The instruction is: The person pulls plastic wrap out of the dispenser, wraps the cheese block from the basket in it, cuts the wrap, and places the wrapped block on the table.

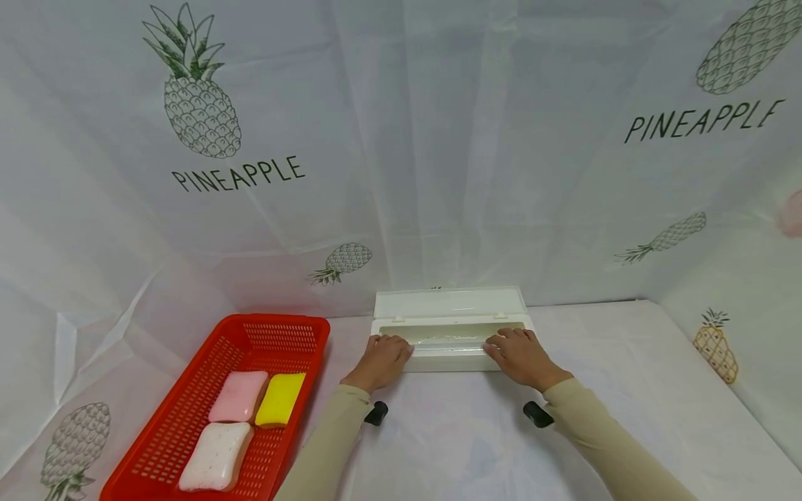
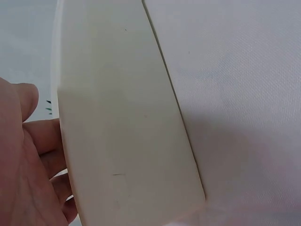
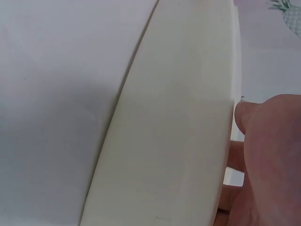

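Observation:
A long white cling film dispenser box (image 1: 447, 364) lies across the table by the back wall, its lid (image 1: 448, 302) raised and leaning back. Shiny clear cling film (image 1: 447, 344) stretches along its opening between my hands. My left hand (image 1: 382, 359) is over the left end of the opening, its fingers curled and thumb at the film's left end. At the right end, my right hand (image 1: 520, 356) holds the film in a mirrored way. Both wrist views show the box's front wall (image 2: 117, 117), with fingertips partly hidden behind its upper edge.
To the left stands a red perforated basket (image 1: 247, 321) with a pink sponge (image 1: 238, 395), a yellow sponge (image 1: 280, 399) and a white sponge (image 1: 215, 456) in it. A pineapple-printed sheet (image 1: 438, 139) hangs behind and at the sides. White cloth (image 1: 457, 445) covers the table.

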The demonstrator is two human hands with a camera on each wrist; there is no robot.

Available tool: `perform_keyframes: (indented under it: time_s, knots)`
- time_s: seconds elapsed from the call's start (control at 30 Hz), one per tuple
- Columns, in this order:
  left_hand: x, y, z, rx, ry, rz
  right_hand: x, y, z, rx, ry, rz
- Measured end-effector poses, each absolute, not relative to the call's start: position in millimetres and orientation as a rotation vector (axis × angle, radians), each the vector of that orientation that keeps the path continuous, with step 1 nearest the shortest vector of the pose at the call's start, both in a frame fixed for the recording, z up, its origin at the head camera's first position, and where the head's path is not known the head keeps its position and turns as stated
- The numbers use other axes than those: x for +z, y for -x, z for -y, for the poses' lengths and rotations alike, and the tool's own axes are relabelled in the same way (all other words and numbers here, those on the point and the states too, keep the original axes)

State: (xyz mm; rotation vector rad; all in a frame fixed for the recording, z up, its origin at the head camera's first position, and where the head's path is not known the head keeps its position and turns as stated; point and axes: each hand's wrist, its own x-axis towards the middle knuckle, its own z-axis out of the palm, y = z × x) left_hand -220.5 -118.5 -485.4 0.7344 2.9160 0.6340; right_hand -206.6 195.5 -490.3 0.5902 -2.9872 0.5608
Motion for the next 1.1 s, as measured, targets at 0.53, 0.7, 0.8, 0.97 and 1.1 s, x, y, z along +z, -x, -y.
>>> perform_keyframes:
  time_s: [0.53,0.7,0.8,0.97,1.1]
  knots:
    - [-493.8,225.3,118.0,0.723,-0.727,-2.999,-487.1,212.3,-195.8,0.5,-0.585,2.906]
    - [-493.6,223.4,117.5,0.709,-0.78,-3.063,-484.5,212.8,-198.1,0.497,-0.599,2.829]
    - [-494.6,223.4,117.3,0.74,-0.797,-3.089,-483.7,214.3,-199.8,0.543,-0.567,2.787]
    - [-496.9,224.8,117.0,0.869,-0.749,-3.071,-484.9,215.4,-203.8,0.64,-0.47,2.749]
    - [-498.3,226.4,116.6,1.001,-0.64,-3.028,-486.7,215.5,-205.6,0.697,-0.417,2.724]
